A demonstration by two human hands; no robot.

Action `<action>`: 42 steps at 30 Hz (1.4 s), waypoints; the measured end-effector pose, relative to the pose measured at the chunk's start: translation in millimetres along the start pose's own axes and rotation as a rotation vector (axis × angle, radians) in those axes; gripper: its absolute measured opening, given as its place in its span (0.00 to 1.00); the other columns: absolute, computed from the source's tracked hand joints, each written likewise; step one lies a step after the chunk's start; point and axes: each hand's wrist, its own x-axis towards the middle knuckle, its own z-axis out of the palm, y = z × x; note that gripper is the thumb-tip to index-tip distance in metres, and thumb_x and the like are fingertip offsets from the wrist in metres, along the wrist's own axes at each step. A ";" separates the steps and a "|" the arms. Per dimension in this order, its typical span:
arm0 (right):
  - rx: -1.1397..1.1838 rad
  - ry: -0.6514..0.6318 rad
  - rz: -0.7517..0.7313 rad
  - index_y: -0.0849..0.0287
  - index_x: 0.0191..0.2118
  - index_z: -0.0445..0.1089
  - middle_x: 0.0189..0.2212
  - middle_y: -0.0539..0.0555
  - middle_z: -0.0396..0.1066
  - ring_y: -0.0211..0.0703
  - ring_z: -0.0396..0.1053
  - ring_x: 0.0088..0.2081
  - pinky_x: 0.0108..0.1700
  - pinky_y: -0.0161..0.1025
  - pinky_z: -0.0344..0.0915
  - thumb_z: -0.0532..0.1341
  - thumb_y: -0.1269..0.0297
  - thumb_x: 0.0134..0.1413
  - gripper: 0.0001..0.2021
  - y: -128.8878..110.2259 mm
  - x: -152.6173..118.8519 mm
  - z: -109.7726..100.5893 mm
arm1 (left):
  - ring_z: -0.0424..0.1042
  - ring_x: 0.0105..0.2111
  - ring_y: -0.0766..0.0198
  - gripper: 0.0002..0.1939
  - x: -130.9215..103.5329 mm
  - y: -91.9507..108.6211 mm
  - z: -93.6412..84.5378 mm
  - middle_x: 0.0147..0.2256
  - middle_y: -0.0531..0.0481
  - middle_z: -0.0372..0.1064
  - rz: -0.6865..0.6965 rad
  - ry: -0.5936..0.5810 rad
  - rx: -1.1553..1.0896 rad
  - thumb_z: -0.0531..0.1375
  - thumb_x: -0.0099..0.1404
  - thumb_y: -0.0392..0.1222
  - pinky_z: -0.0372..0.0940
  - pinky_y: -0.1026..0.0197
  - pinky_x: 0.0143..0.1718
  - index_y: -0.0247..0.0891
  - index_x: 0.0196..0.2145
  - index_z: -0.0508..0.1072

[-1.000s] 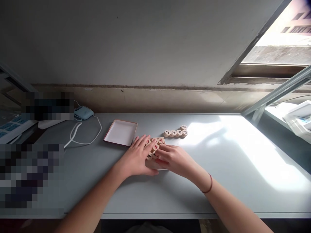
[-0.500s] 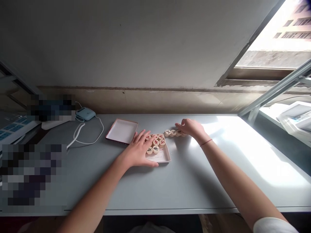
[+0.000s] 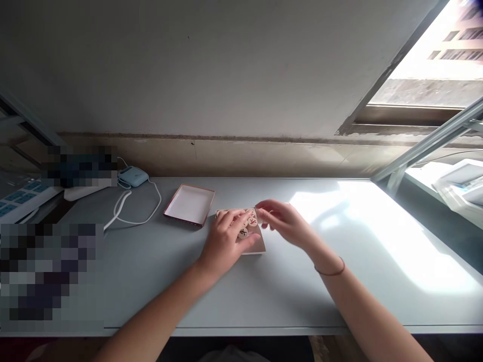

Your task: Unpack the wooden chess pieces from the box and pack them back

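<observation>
A shallow white box (image 3: 257, 247) sits mid-table, with round wooden Chinese chess pieces (image 3: 252, 221) in it, marked in red and black. My left hand (image 3: 225, 236) lies over the box, fingers stretched out across the pieces and thumb apart, hiding much of the inside. At the box's upper right edge is my right hand (image 3: 283, 221), its fingers bent inward near the pieces. What those fingers hold, if anything, is hidden. No loose row of pieces shows to the right of the box.
An open box lid (image 3: 189, 203), white inside with a red rim, lies left of the box. Farther left are a light blue device (image 3: 133, 176), a white cable (image 3: 160, 198) and a power strip (image 3: 18, 200). Sunlight falls on the table's right part (image 3: 400, 241).
My right hand has moved left from the row of pieces to the box's edge, and the row no longer shows. My left hand has shifted right over the pieces.
</observation>
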 end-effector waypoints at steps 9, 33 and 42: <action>0.305 0.079 0.014 0.57 0.39 0.64 0.31 0.52 0.69 0.35 0.66 0.24 0.24 0.35 0.65 0.59 0.46 0.55 0.18 4.2 -8.7 9.2 | 0.72 0.46 0.61 0.13 -3.2 1.9 12.7 0.43 0.48 0.71 -0.042 0.022 -0.177 0.59 0.64 0.31 0.68 0.59 0.46 0.41 0.45 0.69; -0.548 -0.130 -0.200 0.57 0.28 0.67 0.33 0.52 0.68 0.36 0.64 0.27 0.30 0.35 0.62 0.60 0.72 0.53 0.05 -0.8 -24.0 14.6 | 0.68 0.35 0.61 0.09 6.2 -16.2 -40.4 0.29 0.55 0.70 -0.006 -0.515 0.103 0.65 0.57 0.46 0.58 0.58 0.41 0.41 0.27 0.71; -0.599 -0.036 -0.240 0.57 0.34 0.68 0.36 0.54 0.67 0.37 0.65 0.28 0.30 0.36 0.62 0.60 0.66 0.56 0.02 9.9 -12.8 13.6 | 0.70 0.33 0.64 0.05 0.5 -8.1 -46.1 0.29 0.56 0.72 -0.046 -0.668 0.135 0.59 0.60 0.33 0.55 0.59 0.41 0.40 0.27 0.72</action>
